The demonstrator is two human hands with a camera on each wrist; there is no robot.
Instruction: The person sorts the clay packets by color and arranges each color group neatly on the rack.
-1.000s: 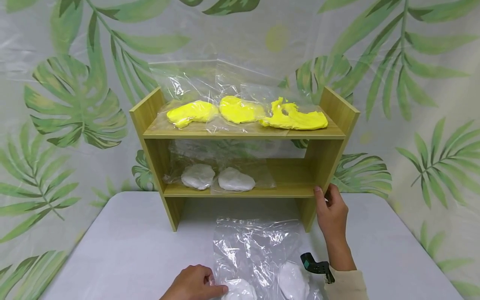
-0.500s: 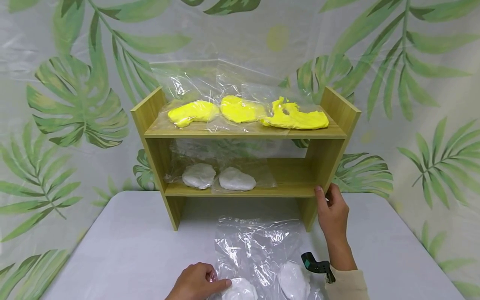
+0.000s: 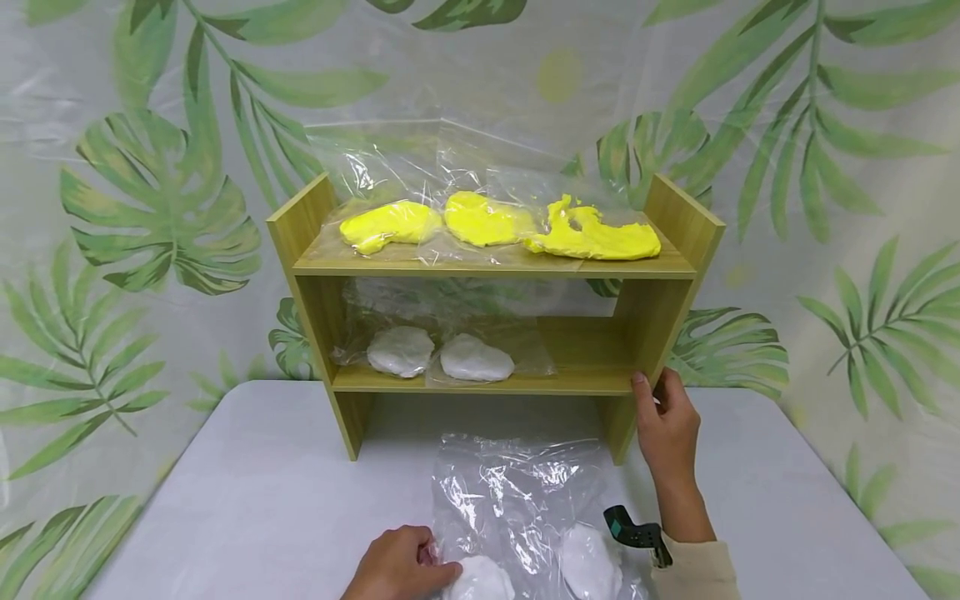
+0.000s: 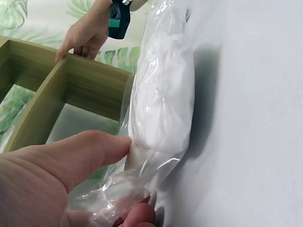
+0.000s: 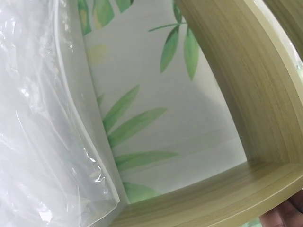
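At the bottom of the head view, my left hand (image 3: 401,562) pinches the near left edge of a clear plastic bag holding a lump of white clay (image 3: 480,578). In the left wrist view my thumb (image 4: 102,147) lies on the bag (image 4: 163,94) and my fingertips are under it. A second white lump (image 3: 590,560) lies to its right, also under clear plastic. My right hand (image 3: 669,429) grips the right side panel of a wooden shelf (image 3: 517,387), thumb at the front edge. Most of this hand is outside the right wrist view.
Three bagged yellow clay lumps (image 3: 491,220) lie on the top shelf board. Two bagged white lumps (image 3: 476,358) sit on the left part of the middle board. The shelf stands on a white table (image 3: 262,492) before a leaf-print backdrop (image 3: 150,208).
My left hand has edged slightly right along the bag. The right hand keeps its hold on the shelf, and the head view has shifted a little.
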